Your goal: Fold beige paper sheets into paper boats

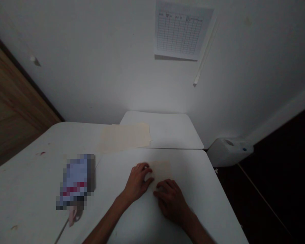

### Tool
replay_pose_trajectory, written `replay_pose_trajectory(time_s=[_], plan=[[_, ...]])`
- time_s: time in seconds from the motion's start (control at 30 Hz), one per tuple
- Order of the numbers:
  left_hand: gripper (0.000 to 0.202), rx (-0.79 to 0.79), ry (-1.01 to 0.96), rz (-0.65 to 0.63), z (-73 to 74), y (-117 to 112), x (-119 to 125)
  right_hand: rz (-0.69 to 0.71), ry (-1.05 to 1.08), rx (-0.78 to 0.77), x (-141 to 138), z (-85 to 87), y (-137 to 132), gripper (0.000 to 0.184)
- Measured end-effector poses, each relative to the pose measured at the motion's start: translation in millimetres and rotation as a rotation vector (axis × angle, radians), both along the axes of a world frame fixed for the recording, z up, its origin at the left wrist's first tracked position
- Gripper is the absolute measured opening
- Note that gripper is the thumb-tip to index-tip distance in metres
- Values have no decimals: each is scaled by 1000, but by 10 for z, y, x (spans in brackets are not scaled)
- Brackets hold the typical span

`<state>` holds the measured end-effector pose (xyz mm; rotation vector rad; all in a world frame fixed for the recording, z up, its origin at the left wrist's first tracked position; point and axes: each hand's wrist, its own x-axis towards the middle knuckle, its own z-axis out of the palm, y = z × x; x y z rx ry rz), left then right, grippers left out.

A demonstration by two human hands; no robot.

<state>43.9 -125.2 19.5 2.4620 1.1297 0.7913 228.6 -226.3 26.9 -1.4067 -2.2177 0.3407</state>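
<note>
My left hand [138, 182] and my right hand [170, 199] rest close together on a white table [183, 162]. Both lie at the near edge of a small pale sheet or envelope [162, 168] that is hard to make out in the dim light. The left hand's fingers curl at the sheet's left edge. Over the sheet's near edge the right hand's fingers are bent, knuckles up. Whether either hand pinches the sheet is unclear.
A manila folder [124, 137] lies farther back across two tabletops. A blurred-out card or booklet [76, 181] lies to the left, with a small pinkish object [73, 214] below it. A printed chart [179, 32] hangs on the wall. A white bin [230, 150] stands right.
</note>
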Motion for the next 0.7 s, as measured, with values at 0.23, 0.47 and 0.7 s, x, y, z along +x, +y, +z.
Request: replay_pose_trajectory(time_s=[0.23,0.47,0.7], plan=[[22,9,-21,-6,-25,63,1,-11,2,-22,-9,12,7,29],[21,5,-15,-4,-37,59,-3,-9,13,-23,-4,30,1,29],[20,11,-16,-1,-23,53,-1,-21,13,-7,-14,16,0,28]])
